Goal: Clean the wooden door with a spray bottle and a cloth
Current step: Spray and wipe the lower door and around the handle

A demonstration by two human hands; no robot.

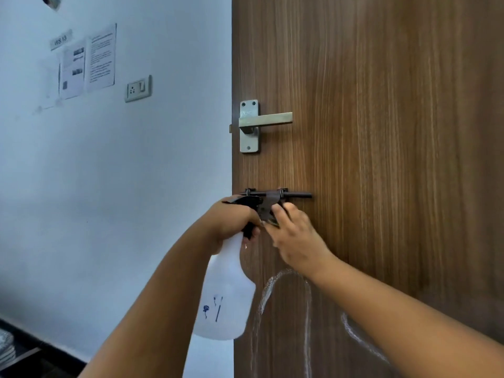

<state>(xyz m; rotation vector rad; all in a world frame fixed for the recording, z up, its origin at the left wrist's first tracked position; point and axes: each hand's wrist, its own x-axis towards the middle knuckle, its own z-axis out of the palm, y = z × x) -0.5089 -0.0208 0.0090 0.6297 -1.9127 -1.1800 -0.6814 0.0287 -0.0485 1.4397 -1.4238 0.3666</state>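
Pale wall on my left, wooden door (381,159) filling the right, with white streaks low on its face.

My left hand (231,222) grips the neck of the white spray bottle (226,296), fingers curled round it just under the dark trigger head, which sits right at the door's edge in front of the dark sliding bolt (275,195). My right hand (297,238) is blurred; its fingers (278,214) reach to the nozzle, and I cannot tell whether they pinch it or only touch it. Something small and dark lies beneath them, hard to make out. Above hangs the metal door handle (266,120).
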